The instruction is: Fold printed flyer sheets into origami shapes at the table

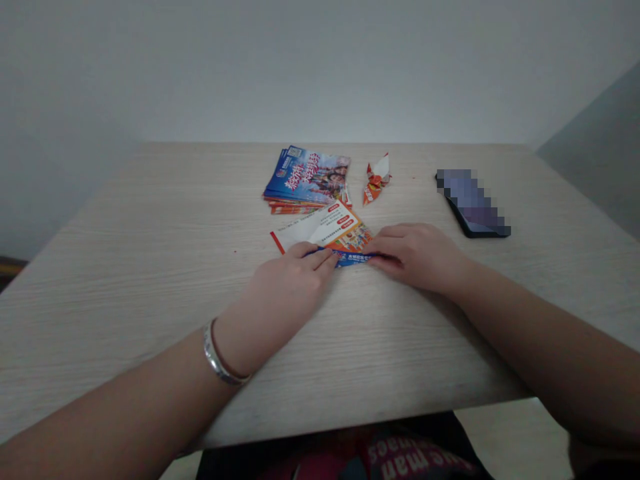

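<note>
A printed flyer (320, 230) lies on the table, its near edge folded over into a narrow blue strip (353, 259). My left hand (290, 283), with a silver bangle (214, 353) at the wrist, presses its closed fingers on the left part of that strip; its thumb is hard to make out. At the strip's right end, my right hand (415, 257) pinches the paper between thumb and fingers. The flyer's far side shows white, orange and red print.
Behind the flyer is a stack of blue and orange flyers (313, 177). A folded orange-and-white paper shape (377, 180) sits to its right. Further right lies a dark phone (473, 203), its screen blurred. The pale wooden table (150, 267) meets a wall at the back.
</note>
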`<state>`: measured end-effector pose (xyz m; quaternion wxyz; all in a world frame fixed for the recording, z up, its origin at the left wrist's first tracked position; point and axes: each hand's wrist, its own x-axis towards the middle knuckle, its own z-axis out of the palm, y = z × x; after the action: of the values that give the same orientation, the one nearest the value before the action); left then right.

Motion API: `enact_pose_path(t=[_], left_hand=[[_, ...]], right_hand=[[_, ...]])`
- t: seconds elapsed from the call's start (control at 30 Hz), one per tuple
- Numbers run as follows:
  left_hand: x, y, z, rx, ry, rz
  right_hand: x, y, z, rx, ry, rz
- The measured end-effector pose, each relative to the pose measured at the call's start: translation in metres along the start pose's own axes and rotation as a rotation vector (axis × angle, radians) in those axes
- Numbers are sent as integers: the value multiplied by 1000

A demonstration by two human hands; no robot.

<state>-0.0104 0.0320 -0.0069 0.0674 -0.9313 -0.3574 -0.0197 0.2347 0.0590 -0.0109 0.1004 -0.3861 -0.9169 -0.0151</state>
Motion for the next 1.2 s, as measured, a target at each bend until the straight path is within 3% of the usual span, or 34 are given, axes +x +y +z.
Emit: enact_pose_path(t=[0.23, 0.5, 1.2], left_hand=[[-1, 3, -3, -7, -27, -25], [0, 4, -3, 9, -52, -46], [-1, 5, -8, 57, -79, -51]], right_hand=[[4, 6, 3, 82, 17, -25], [5, 6, 6, 31, 65, 17], [8, 6, 2, -11, 4, -9]])
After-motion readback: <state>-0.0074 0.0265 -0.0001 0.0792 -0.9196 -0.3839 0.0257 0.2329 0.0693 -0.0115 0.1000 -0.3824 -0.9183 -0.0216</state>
